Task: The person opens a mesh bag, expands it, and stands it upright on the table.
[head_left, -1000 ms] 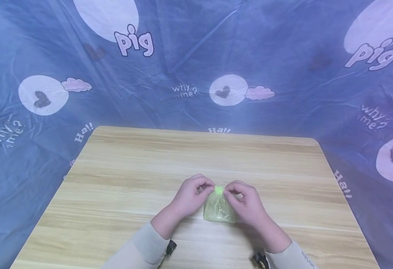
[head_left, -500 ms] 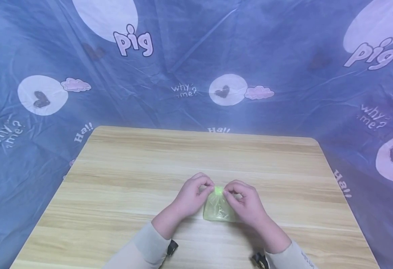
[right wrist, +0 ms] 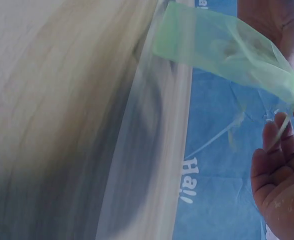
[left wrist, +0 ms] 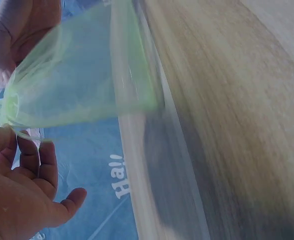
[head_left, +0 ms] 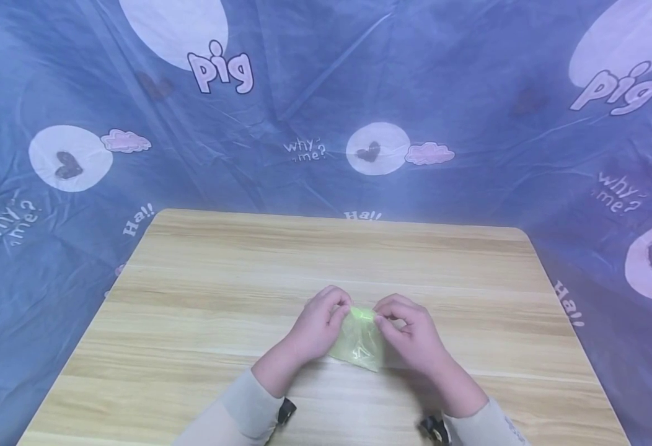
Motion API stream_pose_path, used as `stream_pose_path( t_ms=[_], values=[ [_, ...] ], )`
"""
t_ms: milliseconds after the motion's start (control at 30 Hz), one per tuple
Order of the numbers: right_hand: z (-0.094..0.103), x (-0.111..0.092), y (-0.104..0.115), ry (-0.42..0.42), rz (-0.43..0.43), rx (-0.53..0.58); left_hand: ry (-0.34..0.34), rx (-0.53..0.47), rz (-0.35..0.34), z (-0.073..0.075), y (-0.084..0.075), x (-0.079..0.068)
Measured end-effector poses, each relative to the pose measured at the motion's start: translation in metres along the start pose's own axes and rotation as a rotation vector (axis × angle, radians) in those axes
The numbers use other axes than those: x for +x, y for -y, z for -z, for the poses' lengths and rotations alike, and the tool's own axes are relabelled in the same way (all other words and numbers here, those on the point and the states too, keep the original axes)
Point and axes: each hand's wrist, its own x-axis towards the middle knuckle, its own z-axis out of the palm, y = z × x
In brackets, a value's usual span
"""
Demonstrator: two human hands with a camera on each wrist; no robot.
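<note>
1. Head view: a pale green bag [head_left: 359, 341] of thin, see-through material, gathered at its top, is over the near half of a rectangular light wood-grain table [head_left: 209, 297]; whether its lower edge touches the wood cannot be told.
2. Head view: just left of the bag, the bare left hand [head_left: 313, 325] pinches one side of the gathered mouth between thumb and bent fingers. Just right of the bag, the bare right hand [head_left: 414, 334] pinches the other side the same way.
3. Head view: nearer the person than the bag are two light grey sleeves [head_left: 248, 402], each with a small black device [head_left: 286, 411] at the cuff. Well beyond the bag hangs a creased blue cloth [head_left: 281, 74] printed with pale circles, dark hearts, pink clouds and lettering such as "pig" and "why me?".
4. Left wrist view: the left hand's fingertips clamp the bag's gathered end, and a thin pale string [left wrist: 34, 136] runs from there across the bent fingers; one finger stands apart from the rest. The right hand is on the bag's other side.
5. Right wrist view: the right hand's fingertips meet at the bag's gathered end, the other fingers bent beside a thin strand leading from it. The left hand is on the bag's far side.
</note>
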Motion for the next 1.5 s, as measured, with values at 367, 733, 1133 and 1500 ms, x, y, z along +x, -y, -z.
stream_pose_path(
  t_ms=[367, 733, 1133, 1500],
  values=[
    [0.01, -0.001, -0.004, 0.009, -0.033, -0.048, -0.032, -0.021, 0.045, 0.009, 0.004, 0.0],
    [0.008, 0.008, 0.002, 0.097, 0.041, -0.063, -0.025, -0.035, 0.023, 0.009, 0.001, 0.001],
    [0.006, 0.007, 0.006, 0.209, 0.057, -0.121, -0.039, -0.082, -0.05, 0.008, 0.001, -0.003],
    [0.009, 0.008, 0.012, 0.226, 0.086, -0.112, 0.088, 0.136, -0.261, 0.015, -0.013, -0.005]
  ],
)
